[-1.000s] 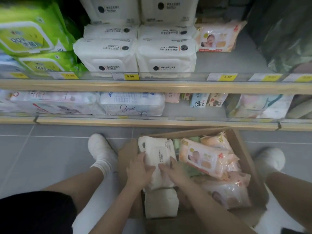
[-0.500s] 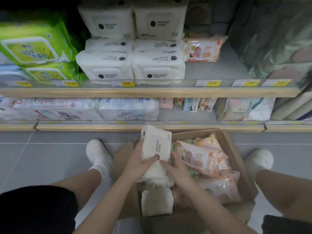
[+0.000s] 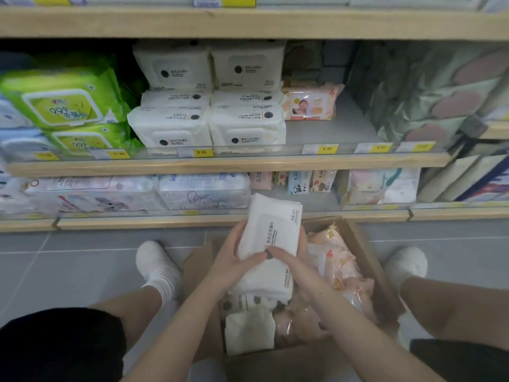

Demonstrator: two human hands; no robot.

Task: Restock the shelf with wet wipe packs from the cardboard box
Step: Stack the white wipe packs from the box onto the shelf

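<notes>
Fingers of left hand (image 3: 231,260) and right hand (image 3: 289,260) curled round white wipe pack (image 3: 271,230), above cardboard box (image 3: 366,260).

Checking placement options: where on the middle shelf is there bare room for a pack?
Bare shelf board lies between the white pack stacks and the green-wrapped bundles, in front of the lone pink baby pack. Left of it, white and green packs crowd the shelf.

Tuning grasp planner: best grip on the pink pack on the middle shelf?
Grip the pink pack across its short sides, coming from the front right: bare shelf lies there, while white packs crowd its left. It stands leaning back, face forward; its crimped ends look flimsy.
</notes>
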